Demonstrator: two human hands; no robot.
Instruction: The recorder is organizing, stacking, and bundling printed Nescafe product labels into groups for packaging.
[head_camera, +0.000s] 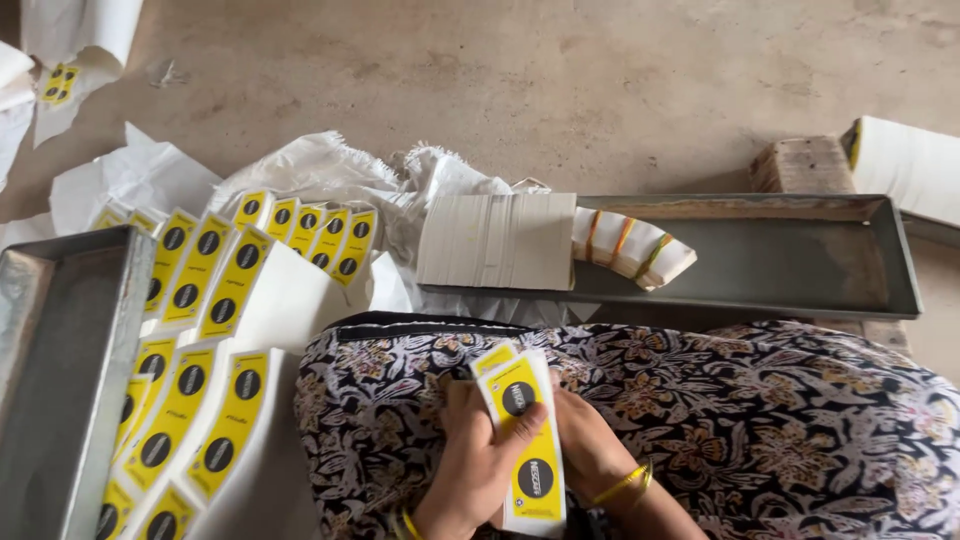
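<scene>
Both my hands sit low in the middle of the view, over my lap in floral cloth (760, 420). My left hand (468, 462) and my right hand (590, 448) together grip a small stack of yellow labels with black round marks (528, 440), held upright between them. A gold bangle (625, 484) circles my right wrist. To the left, many more yellow labels (215, 275) lie fanned out in rows on white paper.
A long grey metal tray (790, 262) lies ahead, holding a stack of white cards (497, 240) and a banded bundle (632, 246). Another metal tray (60, 380) stands at the left. Crumpled white sacking (330, 170) and a wooden block (805, 165) rest on the concrete floor.
</scene>
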